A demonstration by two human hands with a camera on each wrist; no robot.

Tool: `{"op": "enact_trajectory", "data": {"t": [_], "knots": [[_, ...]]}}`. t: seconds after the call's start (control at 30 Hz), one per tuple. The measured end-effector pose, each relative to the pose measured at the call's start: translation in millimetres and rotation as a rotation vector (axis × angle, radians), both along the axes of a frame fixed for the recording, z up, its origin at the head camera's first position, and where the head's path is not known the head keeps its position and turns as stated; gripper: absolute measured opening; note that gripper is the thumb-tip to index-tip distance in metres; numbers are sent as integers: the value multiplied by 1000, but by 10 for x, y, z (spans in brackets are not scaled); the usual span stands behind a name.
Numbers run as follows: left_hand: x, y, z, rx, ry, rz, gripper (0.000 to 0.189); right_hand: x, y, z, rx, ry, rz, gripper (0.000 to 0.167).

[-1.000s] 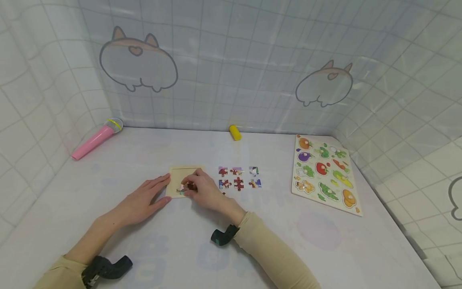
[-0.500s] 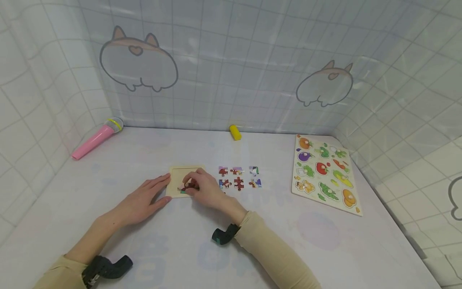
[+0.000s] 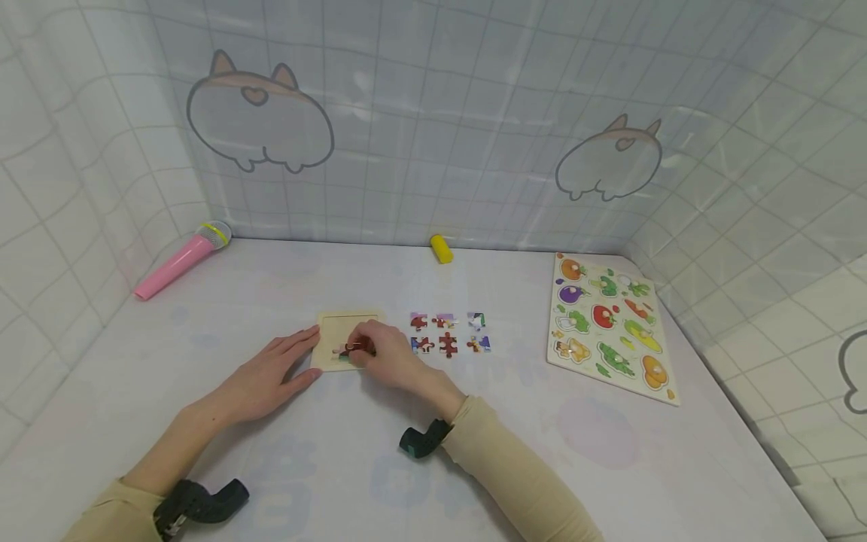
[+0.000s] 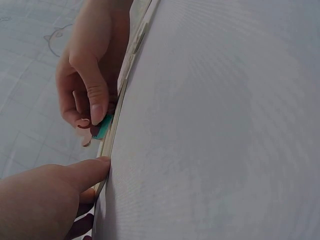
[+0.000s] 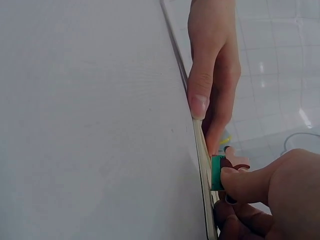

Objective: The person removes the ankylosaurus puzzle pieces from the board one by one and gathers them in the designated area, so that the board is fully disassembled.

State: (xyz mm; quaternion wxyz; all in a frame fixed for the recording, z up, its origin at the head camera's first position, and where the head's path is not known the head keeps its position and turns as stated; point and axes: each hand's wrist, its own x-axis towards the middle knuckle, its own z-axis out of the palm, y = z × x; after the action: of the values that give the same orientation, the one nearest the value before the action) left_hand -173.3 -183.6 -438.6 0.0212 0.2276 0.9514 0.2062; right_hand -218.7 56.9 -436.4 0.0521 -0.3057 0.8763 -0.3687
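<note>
A pale wooden puzzle tray (image 3: 339, 324) lies flat on the table in the head view. My left hand (image 3: 274, 376) steadies its left side, thumb and fingertips touching the edge with the fingers fairly straight. Over the tray's lower part, my right hand (image 3: 389, 355) pinches a jigsaw piece (image 5: 216, 172) between thumb and fingers. The piece is green, brown and pale pink and stands tilted up in the right wrist view. Its lower edge is close to the tray; whether it touches cannot be told. Part of the tray is hidden under my right hand.
Several loose jigsaw pieces (image 3: 448, 345) lie right of the tray. A vegetable peg board (image 3: 609, 327) is at the right, a yellow cylinder (image 3: 441, 249) by the back wall. A pink toy microphone (image 3: 177, 265) lies at the far left.
My right hand has shifted slightly to the right over the tray, and the pinched jigsaw piece has changed its tilt a little. My left hand has stayed in place.
</note>
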Motion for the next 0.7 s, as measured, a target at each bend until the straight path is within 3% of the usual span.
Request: {"op": "enact_trajectory", "data": {"t": [0.43, 0.7], "knots": [[8, 9, -20, -8, -12, 11, 70, -56, 114, 9, -71, -78, -7, 13], [23, 1, -14, -10, 10, 14, 69, -30, 387, 94, -107, -67, -40, 12]]}}
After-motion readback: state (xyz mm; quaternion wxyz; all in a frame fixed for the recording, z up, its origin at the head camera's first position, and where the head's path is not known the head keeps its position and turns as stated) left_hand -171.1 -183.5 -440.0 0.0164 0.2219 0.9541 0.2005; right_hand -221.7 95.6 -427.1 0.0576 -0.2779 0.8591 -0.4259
